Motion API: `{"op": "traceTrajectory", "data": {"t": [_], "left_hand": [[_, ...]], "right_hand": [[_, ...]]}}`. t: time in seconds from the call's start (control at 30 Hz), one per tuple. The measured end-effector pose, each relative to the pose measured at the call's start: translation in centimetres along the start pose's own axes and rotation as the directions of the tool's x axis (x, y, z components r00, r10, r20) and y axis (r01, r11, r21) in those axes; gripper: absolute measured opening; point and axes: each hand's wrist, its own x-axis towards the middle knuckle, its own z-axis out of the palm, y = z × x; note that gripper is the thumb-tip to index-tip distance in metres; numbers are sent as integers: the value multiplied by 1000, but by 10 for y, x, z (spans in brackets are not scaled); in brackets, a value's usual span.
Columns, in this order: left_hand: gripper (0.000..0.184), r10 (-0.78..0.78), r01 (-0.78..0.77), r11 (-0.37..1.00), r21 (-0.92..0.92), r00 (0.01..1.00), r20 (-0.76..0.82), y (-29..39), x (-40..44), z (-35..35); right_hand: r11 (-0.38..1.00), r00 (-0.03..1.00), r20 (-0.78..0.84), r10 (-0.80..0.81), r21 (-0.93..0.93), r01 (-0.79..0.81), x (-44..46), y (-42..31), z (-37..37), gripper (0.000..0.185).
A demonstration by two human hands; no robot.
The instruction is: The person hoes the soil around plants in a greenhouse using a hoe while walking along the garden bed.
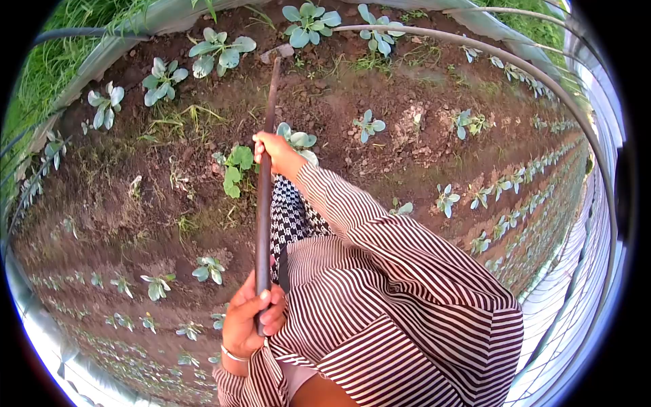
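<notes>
A long-handled hoe (265, 203) runs almost straight away from my body. Its dark handle reaches to a small greyish blade (278, 53) at the soil, beside the far row of leafy plants. My right hand (277, 152) is closed around the handle about midway. Nearer my waist, my left hand (254, 313), with a bracelet at the wrist, grips the handle close to its end. A bright green broad-leaved plant (237, 169) grows just left of the handle. Partly hidden behind my right hand is a blue-green seedling (298, 138).
Rows of young blue-green plants (207, 269) stand in brown soil (325, 102) on both sides. A curved hoop pole (488, 51) arches over the right. Tall grass (51, 81) lies beyond the plastic edge (108, 57), and plastic sheeting (576, 271) lines the right side.
</notes>
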Motion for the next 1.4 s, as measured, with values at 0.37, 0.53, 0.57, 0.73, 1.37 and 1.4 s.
{"op": "traceTrajectory", "data": {"t": [0.37,0.53,0.57,0.73,1.37,1.4], "left_hand": [[49,248,-245,968,59,968,-40,-10,-17,-6],[55,338,-334,941,60,937,-88,-41,-11,-21],[55,360,-358,933,44,929,-85,-48,-8,-24],[56,449,-444,893,76,868,-210,-106,19,-8],[52,414,-444,895,-52,867,-276,-151,49,-21],[53,407,-434,900,-46,873,-270,-150,50,-28]], "right_hand": [[997,987,138,83,-12,-82,-17,-4,5,7],[985,990,81,116,-136,-104,-12,4,-10,12],[983,989,57,138,-127,-130,-8,5,-17,14],[947,974,-4,225,-232,-220,-8,-12,-52,14],[889,972,-157,178,-397,-227,-31,-21,-73,17],[895,971,-152,184,-382,-229,-31,-18,-72,17]]}}
